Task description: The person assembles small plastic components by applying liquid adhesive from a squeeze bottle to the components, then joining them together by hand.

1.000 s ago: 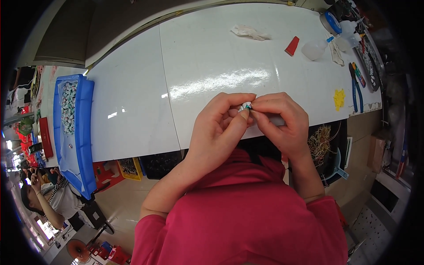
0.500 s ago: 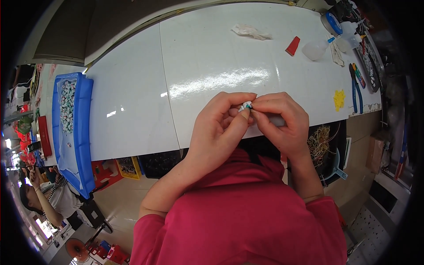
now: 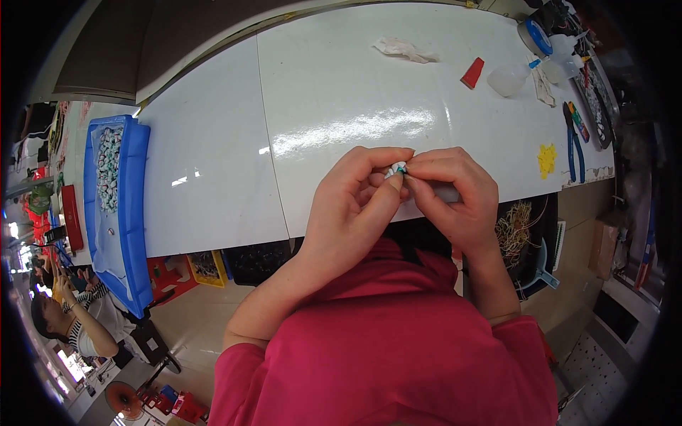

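Between my fingertips, just above the front part of the white table [image 3: 213,163], is a small white part with a bit of green [image 3: 397,169]. My left hand [image 3: 355,202] grips it from the left between thumb and fingers. From the other side, my right hand [image 3: 458,188] pinches at the green bit with thumb and forefinger. The fingers cover much of the part, so its exact kind cannot be made out. Many similar-looking white and green pieces [image 3: 109,170] lie in the blue tray [image 3: 133,213] at the left.
Blue-handled cutters [image 3: 574,145] and small yellow pieces [image 3: 546,160] lie at the right. Farther back are a red piece [image 3: 472,73], a clear squeeze bottle [image 3: 508,79], a tape roll [image 3: 538,37] and a crumpled tissue [image 3: 405,50]. Bins stand under the front edge. A co-worker [image 3: 78,319] is at far left.
My hands stay nearly still, with the small part still in both. At the far left, the co-worker's arms and hands have shifted.
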